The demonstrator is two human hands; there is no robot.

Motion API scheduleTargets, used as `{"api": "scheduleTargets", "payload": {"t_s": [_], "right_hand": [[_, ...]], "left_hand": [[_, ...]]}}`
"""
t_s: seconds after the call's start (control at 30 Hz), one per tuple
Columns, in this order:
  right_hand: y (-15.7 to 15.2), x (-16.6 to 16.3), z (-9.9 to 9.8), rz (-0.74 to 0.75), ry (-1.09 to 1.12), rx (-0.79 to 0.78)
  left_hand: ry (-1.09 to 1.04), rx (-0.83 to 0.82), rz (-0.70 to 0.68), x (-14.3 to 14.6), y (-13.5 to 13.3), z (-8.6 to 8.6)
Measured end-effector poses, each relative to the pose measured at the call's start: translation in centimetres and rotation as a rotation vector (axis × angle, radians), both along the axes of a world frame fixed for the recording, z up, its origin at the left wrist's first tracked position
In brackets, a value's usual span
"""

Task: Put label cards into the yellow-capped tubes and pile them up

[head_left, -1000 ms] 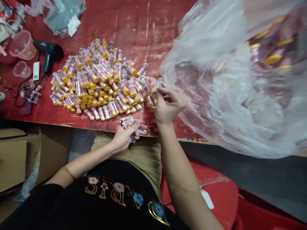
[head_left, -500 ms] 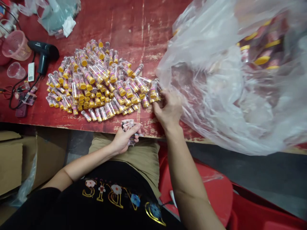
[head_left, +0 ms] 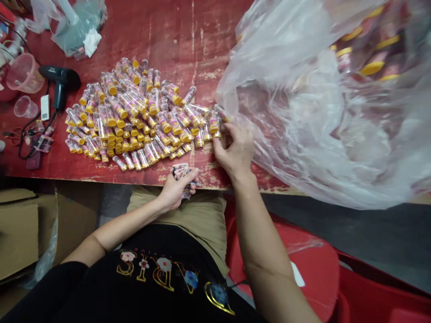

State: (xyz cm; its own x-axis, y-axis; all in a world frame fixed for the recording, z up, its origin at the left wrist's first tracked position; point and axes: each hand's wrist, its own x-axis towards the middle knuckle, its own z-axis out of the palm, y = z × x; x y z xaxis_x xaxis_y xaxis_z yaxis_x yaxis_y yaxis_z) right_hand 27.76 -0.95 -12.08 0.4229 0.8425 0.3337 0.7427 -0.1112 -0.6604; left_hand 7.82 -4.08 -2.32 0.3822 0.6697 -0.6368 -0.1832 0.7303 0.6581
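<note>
A big heap of small clear tubes with yellow caps (head_left: 134, 112) lies on the red worn table (head_left: 175, 40). My right hand (head_left: 235, 150) is at the heap's right end, fingers closed around a few tubes (head_left: 215, 122). At the table's front edge, over my lap, my left hand (head_left: 175, 190) grips a small stack of printed labels (head_left: 180, 172). A large clear plastic bag (head_left: 319, 112) holding more yellow-capped tubes fills the right side, right beside my right hand.
A black heat gun (head_left: 60, 83), a pink mesh cup (head_left: 23, 74) and a clear cup (head_left: 23, 106) sit at the table's left. Crumpled plastic (head_left: 77, 27) lies at the far left. A cardboard box (head_left: 18, 233) stands on the floor; I am on a red chair (head_left: 313, 269).
My right hand came down from a raised pinch onto the right end of the heap and closed on some tubes. My left hand stayed put with the labels.
</note>
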Motion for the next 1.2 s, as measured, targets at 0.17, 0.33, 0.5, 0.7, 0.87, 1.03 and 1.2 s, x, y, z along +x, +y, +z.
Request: {"api": "scheduleTargets", "payload": {"t_s": [0.17,0.33,0.5,0.7,0.87,1.03,1.2], "right_hand": [[-0.2,0.7,-0.2,-0.061,0.05,0.041],[-3.8,1.3,1.3,-0.174,0.145,0.133],[-9.7,-0.6,6.2,-0.077,0.367,0.157],[-12.4,-4.2,10.6,0.186,0.481,0.149],[-13.1,-6.3,10.2,0.227,0.872,0.143],[-13.5,-7.9,10.9,0.142,0.805,0.22],[-13.2,-8.5,12.1,0.167,0.713,0.3]], "left_hand": [[0.008,0.008,0.002,-0.6,-0.1,-0.2],[0.033,0.032,0.004,-0.7,0.0,-0.6],[0.039,0.033,-0.052,0.1,0.2,-0.5],[-0.048,0.062,-0.052,0.7,0.1,1.1],[-0.07,0.179,-0.001,-0.4,-0.6,1.2],[-0.075,0.459,-0.029,-1.8,-0.9,0.5],[-0.086,0.638,-0.054,-2.5,-0.8,0.7]]}}
